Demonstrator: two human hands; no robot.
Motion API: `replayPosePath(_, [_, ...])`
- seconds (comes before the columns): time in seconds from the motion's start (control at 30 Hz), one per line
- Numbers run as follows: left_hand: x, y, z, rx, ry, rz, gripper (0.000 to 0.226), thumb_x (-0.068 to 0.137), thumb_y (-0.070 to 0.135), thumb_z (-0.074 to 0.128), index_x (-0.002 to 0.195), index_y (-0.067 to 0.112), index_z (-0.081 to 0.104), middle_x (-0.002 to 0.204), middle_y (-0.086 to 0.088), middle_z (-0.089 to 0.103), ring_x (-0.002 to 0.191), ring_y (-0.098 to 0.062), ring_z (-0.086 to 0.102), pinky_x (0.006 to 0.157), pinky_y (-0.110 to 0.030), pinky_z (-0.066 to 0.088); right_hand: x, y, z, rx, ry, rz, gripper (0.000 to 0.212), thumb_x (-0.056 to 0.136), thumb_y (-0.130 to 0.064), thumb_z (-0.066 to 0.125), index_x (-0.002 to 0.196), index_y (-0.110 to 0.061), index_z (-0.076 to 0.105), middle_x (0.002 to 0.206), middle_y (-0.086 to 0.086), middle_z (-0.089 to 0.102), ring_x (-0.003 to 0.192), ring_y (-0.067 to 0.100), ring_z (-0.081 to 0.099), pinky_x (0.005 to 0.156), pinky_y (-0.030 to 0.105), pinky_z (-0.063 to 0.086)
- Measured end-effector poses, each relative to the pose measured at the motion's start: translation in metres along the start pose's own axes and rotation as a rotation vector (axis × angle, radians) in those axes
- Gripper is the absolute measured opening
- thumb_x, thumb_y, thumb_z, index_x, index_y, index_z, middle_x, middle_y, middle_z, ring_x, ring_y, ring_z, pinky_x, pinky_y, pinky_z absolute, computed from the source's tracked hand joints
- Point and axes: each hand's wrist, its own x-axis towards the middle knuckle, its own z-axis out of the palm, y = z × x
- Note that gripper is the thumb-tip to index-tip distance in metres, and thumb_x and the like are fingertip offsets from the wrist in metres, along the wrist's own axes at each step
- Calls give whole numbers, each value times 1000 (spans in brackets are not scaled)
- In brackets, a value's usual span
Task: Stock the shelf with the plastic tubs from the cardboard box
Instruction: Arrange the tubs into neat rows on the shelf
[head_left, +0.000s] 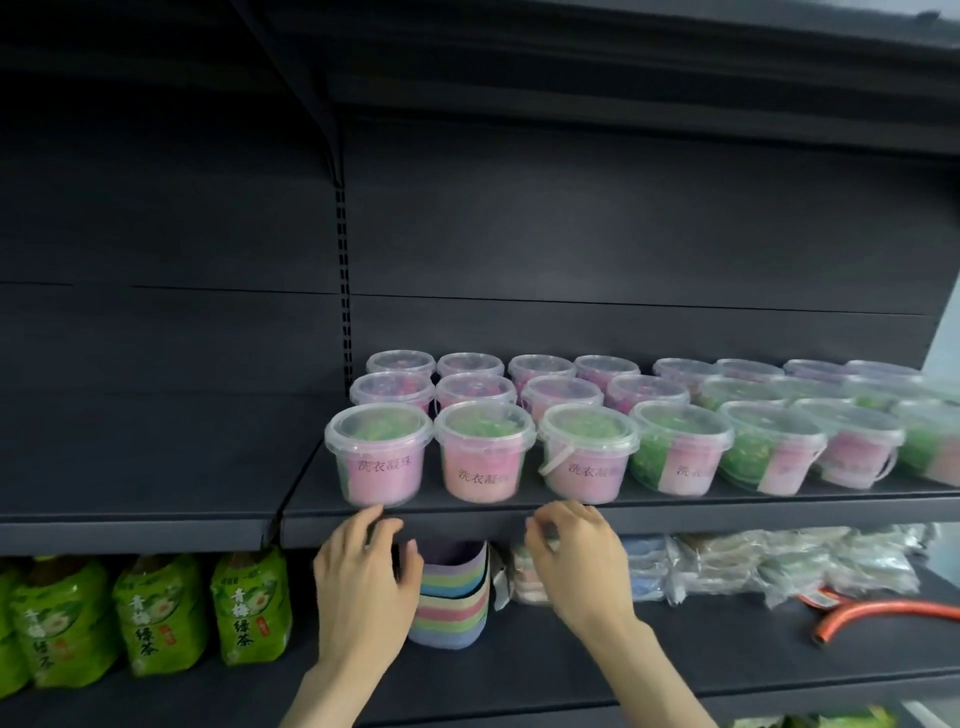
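Note:
Several clear plastic tubs with lids and pink labels stand in three rows on the dark shelf. The front row starts with a tub at the left end, then another tub and a third tub. My left hand hovers just below the shelf's front edge under the left tub, fingers apart and curled, holding nothing. My right hand is below the edge under the third tub, fingers bent and empty. The cardboard box is out of view.
On the lower shelf stand green tea bottles at left, a stack of coloured cups between my hands, bagged goods at right and an orange-handled tool. The upper shelf section left of the tubs is bare.

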Motion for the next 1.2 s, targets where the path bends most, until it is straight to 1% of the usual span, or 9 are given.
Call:
replayPosePath(0.1, [13, 40, -8, -95, 48, 176, 32, 80, 31, 42, 85, 11, 67, 97, -3, 63, 83, -25, 62, 70, -36, 50, 11, 23, -31, 0, 148, -86, 13, 81, -20, 60, 75, -12, 69, 73, 1, 67, 71, 26, 60, 50, 32, 43])
replayPosePath(0.2, [27, 88, -6, -149, 70, 274, 27, 81, 28, 44, 86, 11, 66, 95, -2, 62, 80, -22, 60, 70, -34, 51, 23, 51, -61, 13, 242, -134, 11, 75, -19, 59, 71, -13, 67, 67, -1, 63, 62, 25, 58, 43, 30, 40])
replayPosePath(0.37, [29, 158, 29, -175, 48, 254, 38, 82, 33, 50, 113, 12, 59, 115, -4, 58, 103, -22, 54, 81, -38, 52, 38, 118, -87, 15, 242, -197, 16, 77, -18, 60, 84, -8, 69, 87, 4, 69, 80, 31, 61, 55, 31, 44])
replayPosePath(0.53, [31, 190, 64, -8, -45, 203, 75, 70, 27, 78, 135, 12, 42, 144, -14, 41, 132, -30, 32, 98, -50, 40, 51, 169, -94, 23, 201, -248, 35, 76, -24, 58, 107, -9, 66, 115, 7, 64, 103, 24, 43, 77, 40, 51])
replayPosePath(0.73, [44, 200, 85, -27, -65, 96, 56, 74, 23, 77, 124, 12, 55, 133, -11, 51, 125, -34, 44, 95, -51, 44, 82, 185, -85, 27, 146, -286, 50, 74, -20, 72, 122, -10, 59, 131, 13, 54, 114, 27, 35, 87, 46, 48])
replayPosePath(0.83, [46, 197, 90, -40, -8, 109, 53, 74, 21, 77, 121, 15, 54, 128, -9, 54, 119, -31, 46, 90, -49, 47, 88, 188, -73, -38, 199, -329, 48, 64, -12, 78, 111, -12, 65, 113, 12, 63, 107, 29, 38, 76, 49, 52])
replayPosePath(0.97, [37, 200, 93, -178, 110, 74, 64, 74, 17, 77, 129, 12, 45, 135, -14, 43, 124, -30, 40, 100, -40, 40, 91, 174, -71, -46, 250, -320, 43, 64, -14, 72, 107, -18, 68, 105, 7, 63, 95, 37, 52, 68, 40, 40])
replayPosePath(1.07, [22, 203, 93, -291, 180, -48, 79, 68, 17, 82, 132, 4, 38, 133, -19, 37, 124, -32, 39, 99, -33, 37, 79, 166, -65, 114, 267, -210, 62, 72, -23, 70, 131, -18, 52, 129, 7, 52, 116, 32, 39, 86, 41, 32])
replayPosePath(1.2, [7, 200, 103, -282, 129, -219, 85, 64, 36, 81, 129, 5, 36, 122, -19, 49, 112, -36, 51, 91, -49, 45, 56, 169, -54, 253, 288, 18, 92, 70, -21, 83, 144, -6, 31, 142, 18, 33, 130, 27, 26, 106, 41, 23])
